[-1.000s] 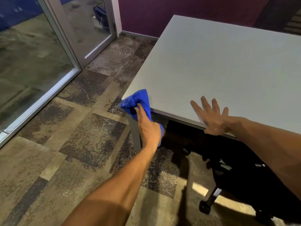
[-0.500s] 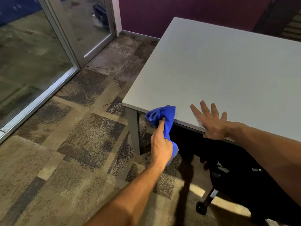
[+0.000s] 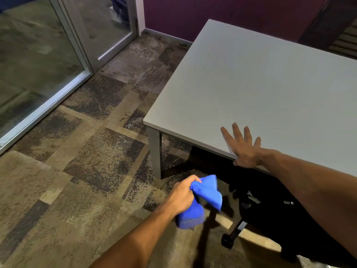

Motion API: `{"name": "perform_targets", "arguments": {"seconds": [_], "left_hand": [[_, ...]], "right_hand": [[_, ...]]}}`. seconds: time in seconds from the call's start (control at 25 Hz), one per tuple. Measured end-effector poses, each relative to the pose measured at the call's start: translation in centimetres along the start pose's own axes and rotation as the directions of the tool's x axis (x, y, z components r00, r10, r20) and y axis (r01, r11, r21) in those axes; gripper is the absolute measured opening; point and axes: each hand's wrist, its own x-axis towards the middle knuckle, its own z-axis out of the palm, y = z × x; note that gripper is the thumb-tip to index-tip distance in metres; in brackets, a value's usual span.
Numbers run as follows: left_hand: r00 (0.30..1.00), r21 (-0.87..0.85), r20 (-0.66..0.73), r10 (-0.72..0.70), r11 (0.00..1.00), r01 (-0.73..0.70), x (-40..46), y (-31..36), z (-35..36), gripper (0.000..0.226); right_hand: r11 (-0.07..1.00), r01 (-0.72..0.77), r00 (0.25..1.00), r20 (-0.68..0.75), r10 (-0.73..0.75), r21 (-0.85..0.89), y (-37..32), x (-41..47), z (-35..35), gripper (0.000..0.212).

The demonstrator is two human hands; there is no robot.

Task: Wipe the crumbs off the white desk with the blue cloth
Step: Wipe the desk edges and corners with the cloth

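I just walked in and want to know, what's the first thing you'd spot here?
The bright blue cloth jumps out first, bunched in the left hand, held low over the carpet in front of the desk. Next comes the big white desk filling the right side, with the right hand spread flat on its near edge. A black wheeled chair sits tucked in the shadow underneath.

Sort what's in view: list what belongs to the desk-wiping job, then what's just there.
Belongs to the job:
blue cloth, bunched in the left hand
white desk
right hand, flat on the desk's near edge

Just there:
black office chair under the desk
glass door
patterned carpet
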Motion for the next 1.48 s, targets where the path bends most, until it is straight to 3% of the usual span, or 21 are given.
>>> {"name": "perform_targets", "arguments": {"seconds": [0.16, 0.32, 0.44, 0.52, 0.64, 0.76, 0.92, 1.04, 1.2, 1.36, 1.48], "left_hand": [[0.979, 0.089, -0.161, -0.123, 0.986, 0.138, -0.2, -1.0, -4.6, 0.035], [0.898, 0.127, -0.409, -0.164, 0.964, 0.234, 0.9, -0.3, -9.5, 0.030], [0.850, 0.121, -0.488, -0.200, 0.949, 0.292, 2.6, 1.6, -12.6, 0.018], [0.809, 0.107, -0.554, -0.196, 0.947, 0.303, 4.2, 2.4, -14.2, 0.037], [0.728, 0.079, -0.668, -0.150, 0.960, 0.270, 5.8, 3.7, -15.3, 0.025], [0.644, -0.018, -0.752, -0.141, 0.981, 0.194, 6.8, 5.1, -14.5, 0.057], [0.591, -0.056, -0.796, -0.132, 0.988, 0.146, 7.0, 5.6, -11.5, 0.036], [0.625, -0.039, -0.773, -0.111, 0.991, 0.127, 6.5, 6.4, -7.8, 0.034], [0.767, 0.003, -0.640, -0.041, 0.998, 0.055, 5.9, 7.1, -1.7, 0.043], [0.896, 0.233, -0.435, 0.093, 0.972, 0.013, 5.1, 7.5, 2.7, 0.058], [0.947, 0.445, -0.259, 0.188, 0.894, -0.056, 3.6, 7.8, 3.2, 0.070]], "right_hand": [[1.000, 0.007, 1.000, 0.007, -0.008, 0.026, 0.0, -0.1, -0.1, 0.124], [0.999, 0.014, 1.000, 0.012, -0.014, 0.045, -0.1, -0.1, -0.3, 0.126], [0.999, 0.008, 1.000, 0.016, -0.009, 0.052, -0.2, -0.2, -0.4, 0.126], [0.999, 0.012, 1.000, 0.015, -0.012, 0.053, -0.2, -0.1, -0.3, 0.126], [0.998, 0.021, 1.000, 0.003, -0.021, 0.051, 0.0, 0.2, -0.1, 0.125], [0.998, 0.015, 1.000, -0.019, -0.014, 0.058, 0.2, 0.4, 0.3, 0.125], [0.998, 0.012, 0.999, -0.047, -0.009, 0.058, 0.2, 0.7, 0.5, 0.125], [0.998, -0.009, 0.997, -0.077, 0.013, 0.063, -0.1, 0.7, 0.9, 0.125], [0.999, -0.002, 0.998, -0.060, 0.005, 0.053, -0.1, 0.6, 0.7, 0.123], [1.000, -0.001, 0.999, -0.033, 0.002, 0.027, 0.2, 0.7, 0.6, 0.121], [0.999, 0.007, 0.999, -0.032, -0.005, 0.038, 0.4, 0.8, 0.7, 0.120]]}}
